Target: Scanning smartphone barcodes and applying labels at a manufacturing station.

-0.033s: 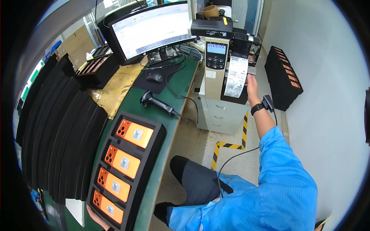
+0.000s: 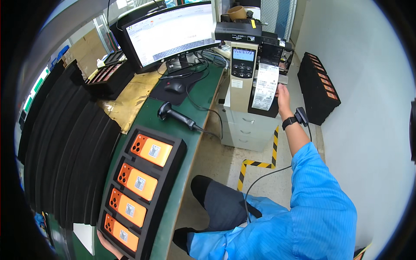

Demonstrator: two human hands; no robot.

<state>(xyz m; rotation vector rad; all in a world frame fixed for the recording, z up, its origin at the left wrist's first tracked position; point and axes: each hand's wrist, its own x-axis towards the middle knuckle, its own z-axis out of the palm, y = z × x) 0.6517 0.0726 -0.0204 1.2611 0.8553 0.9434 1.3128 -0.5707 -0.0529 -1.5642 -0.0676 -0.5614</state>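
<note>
A black foam tray (image 2: 175,149) lies tilted at the near left of the green bench. Several orange phones (image 2: 161,152), each with a white label on its back, sit in its slots. At the tray's near left corner, my left hand (image 2: 111,246) grips the edge, its fingers partly hidden by the foam. A strip of printed white labels (image 2: 265,86) hangs from the front of a beige and black label printer (image 2: 242,93). My right hand (image 2: 283,99) is closed at the strip's right edge, fingertips pinched against it; a black band is on that wrist.
A barcode scanner (image 2: 177,117) and a mouse (image 2: 174,87) lie on the bench (image 2: 197,102) before a monitor (image 2: 171,32). Stacked black trays (image 2: 65,151) crowd the left. Another tray stack (image 2: 318,89) stands by the right wall. A cable (image 2: 260,178) crosses near my right arm.
</note>
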